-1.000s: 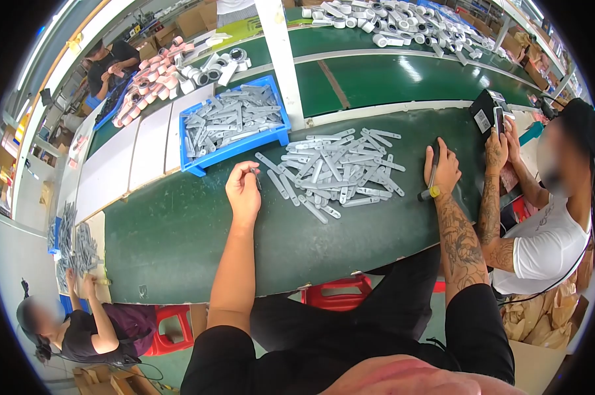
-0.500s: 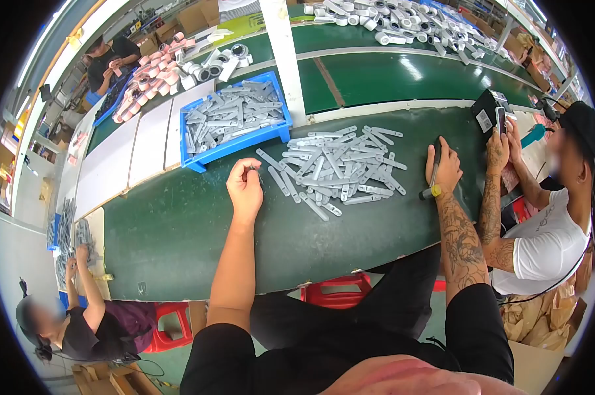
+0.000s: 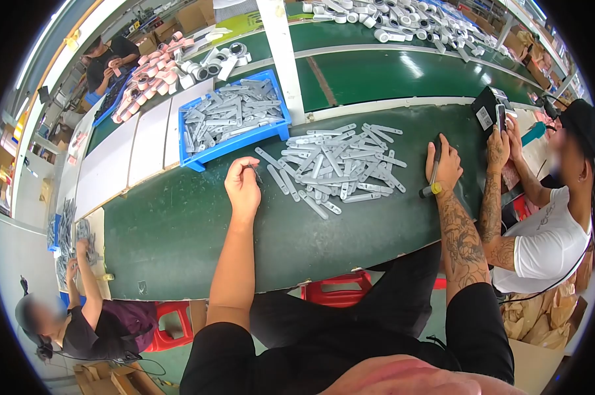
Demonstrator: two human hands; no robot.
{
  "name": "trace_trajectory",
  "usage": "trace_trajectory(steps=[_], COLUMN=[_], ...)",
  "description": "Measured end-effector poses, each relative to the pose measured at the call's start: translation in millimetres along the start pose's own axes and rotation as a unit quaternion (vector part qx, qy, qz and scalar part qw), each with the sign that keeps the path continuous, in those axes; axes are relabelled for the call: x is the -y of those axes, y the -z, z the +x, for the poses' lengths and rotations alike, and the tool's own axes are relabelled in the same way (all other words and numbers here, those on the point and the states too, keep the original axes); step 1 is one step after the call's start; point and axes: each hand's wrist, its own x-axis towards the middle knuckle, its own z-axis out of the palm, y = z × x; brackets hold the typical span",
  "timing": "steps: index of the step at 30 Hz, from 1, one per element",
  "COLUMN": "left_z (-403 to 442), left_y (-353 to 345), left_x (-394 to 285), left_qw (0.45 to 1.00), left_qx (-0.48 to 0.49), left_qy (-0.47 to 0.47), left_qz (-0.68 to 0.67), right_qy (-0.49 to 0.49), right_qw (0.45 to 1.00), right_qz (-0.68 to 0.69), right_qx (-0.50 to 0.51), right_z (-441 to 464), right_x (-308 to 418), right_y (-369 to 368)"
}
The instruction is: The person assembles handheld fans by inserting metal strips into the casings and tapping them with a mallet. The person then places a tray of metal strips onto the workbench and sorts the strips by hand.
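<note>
On the green tabletop lies a loose pile of flat grey plastic strips with slots near their ends. My left hand is raised at the pile's left side, thumb and fingers pinched together. A small dark bit shows at its fingertips, too little to name. To the right of the pile, my right hand rests on the table, index finger stretched forward. Under its thumb and palm it holds a slim dark tool with a yellow end; the tool's kind is unclear.
A blue crate of similar grey strips stands behind my left hand. A white post rises beyond it. At right, a co-worker handles a device beside a black box. Another person works at lower left. White and pink housings lie behind.
My left hand has shifted very slightly to the left, still pinched. My right hand, the tool and the pile look almost the same.
</note>
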Motion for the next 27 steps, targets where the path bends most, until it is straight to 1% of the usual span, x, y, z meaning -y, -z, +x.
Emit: trace_trajectory(steps=[7,9,16,18,22,24,27], left_z=[-2,-2,-2,-2,-1,-2,-2], left_y=[-3,-2,-5,-3,-3,-3,-5], left_x=[-1,-5,-8,-4,0,-5,-8], left_qw=[1.0,1.0,1.0,1.0,1.0,1.0,1.0], left_qx=[0.006,0.003,-0.011,-0.001,0.0,0.001,-0.01], left_qy=[-0.016,0.003,0.004,-0.014,-0.018,0.001,-0.004], left_qz=[0.019,-0.004,-0.026,-0.012,0.015,-0.019,-0.018], right_qy=[0.0,-0.001,-0.003,-0.004,-0.002,-0.001,0.0], right_qw=[1.0,1.0,1.0,1.0,1.0,1.0,1.0], right_qz=[0.004,0.005,0.0,0.0,-0.001,0.001,0.003], right_qx=[0.0,0.0,0.007,0.008,0.007,0.005,0.003], right_z=[0,0,0,0,0,0,0], right_x=[1,1,1,1,2,1,1], right_y=[1,1,1,1,2,1,0])
